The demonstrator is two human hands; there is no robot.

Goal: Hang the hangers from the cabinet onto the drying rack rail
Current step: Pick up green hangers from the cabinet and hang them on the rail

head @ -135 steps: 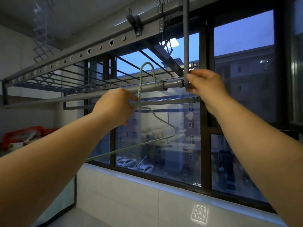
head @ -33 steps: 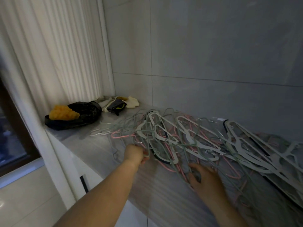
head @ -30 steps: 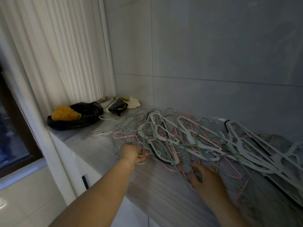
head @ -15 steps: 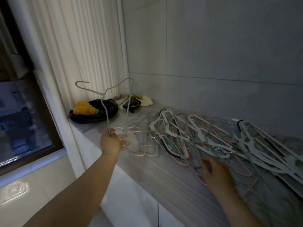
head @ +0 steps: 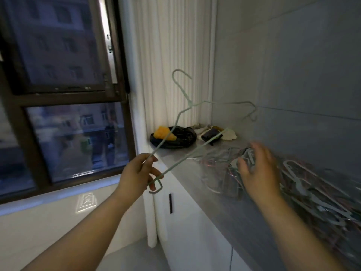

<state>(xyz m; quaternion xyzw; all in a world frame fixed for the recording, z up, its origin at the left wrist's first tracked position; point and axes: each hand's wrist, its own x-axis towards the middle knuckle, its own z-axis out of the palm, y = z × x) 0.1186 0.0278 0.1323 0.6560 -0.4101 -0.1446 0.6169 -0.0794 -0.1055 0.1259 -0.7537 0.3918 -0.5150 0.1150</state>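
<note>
Gripping the green wire hanger [head: 195, 151] in the left hand [head: 136, 173], fingers curled round one end, hook tipped up toward the curtain [head: 172, 55], lifted clear above the counter [head: 224, 208] at its window-end edge. Hovering over the tangled pile of hangers [head: 312, 188] with the right hand [head: 257, 171], fingers spread, relaxed, blurred, grasping nothing. Black bag [head: 181, 137] at the far corner.

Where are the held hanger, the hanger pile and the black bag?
hanger [head: 195, 152]: head view, on its bottom bar.
pile [head: 304, 182]: head view, near the middle of the heap.
bag [head: 181, 137]: head view, on its dark right side.
</note>
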